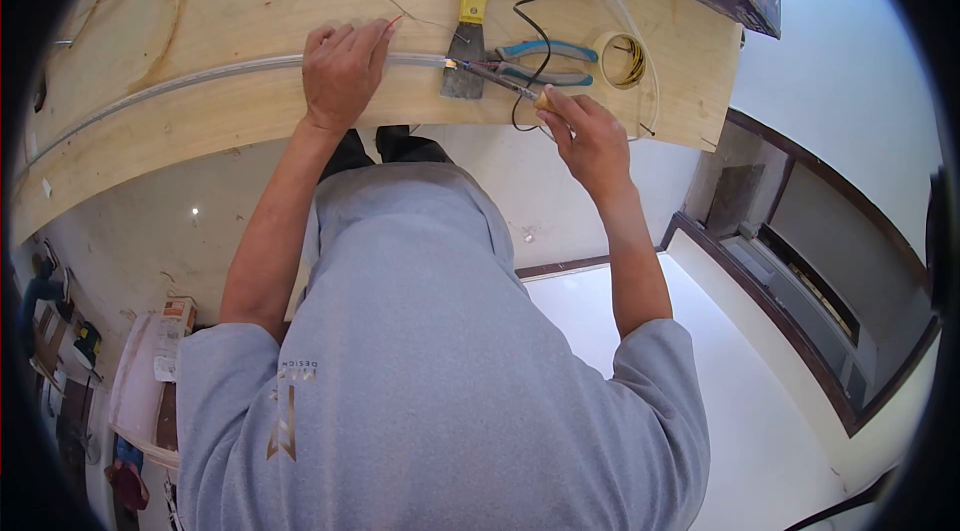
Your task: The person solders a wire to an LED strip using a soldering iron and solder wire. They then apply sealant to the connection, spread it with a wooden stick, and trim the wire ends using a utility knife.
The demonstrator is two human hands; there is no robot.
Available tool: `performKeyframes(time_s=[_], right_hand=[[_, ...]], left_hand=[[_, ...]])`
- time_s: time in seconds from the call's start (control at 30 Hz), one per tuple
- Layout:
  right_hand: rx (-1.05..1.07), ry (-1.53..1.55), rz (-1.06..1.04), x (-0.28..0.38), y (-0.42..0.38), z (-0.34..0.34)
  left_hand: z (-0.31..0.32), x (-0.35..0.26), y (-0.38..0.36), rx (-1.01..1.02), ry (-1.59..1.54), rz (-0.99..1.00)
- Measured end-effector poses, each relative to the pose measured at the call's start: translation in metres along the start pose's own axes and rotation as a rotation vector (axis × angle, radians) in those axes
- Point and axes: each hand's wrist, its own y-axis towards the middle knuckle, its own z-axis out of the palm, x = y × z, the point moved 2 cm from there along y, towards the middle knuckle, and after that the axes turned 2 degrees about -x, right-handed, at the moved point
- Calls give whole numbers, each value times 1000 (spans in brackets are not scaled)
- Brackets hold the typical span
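Soldering step in hand, by look. Left hand (343,71) presses clear strip (200,77) flat on table (150,131), fingers spread, grasping nothing. Right hand (590,141) fingers clenched round soldering iron (500,81), tip at strip end beside scraper (468,26) and pliers (545,63). Next move calls for steady tip on joint, strip pinned.

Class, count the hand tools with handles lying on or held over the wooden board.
3: a yellow-handled scraper at centre, blue-handled pliers right of it, and a soldering iron in the right hand. Others may be hidden.
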Motion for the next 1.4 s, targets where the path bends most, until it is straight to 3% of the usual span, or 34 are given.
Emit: performKeyframes(time_s=[0.77, 1.4], right_hand=[[41, -40, 46, 6, -2, -2], [-157, -194, -208, 1, -7, 11]], left_hand=[[1, 0, -4, -9, 0, 29], [2, 1, -1, 21, 15, 0]])
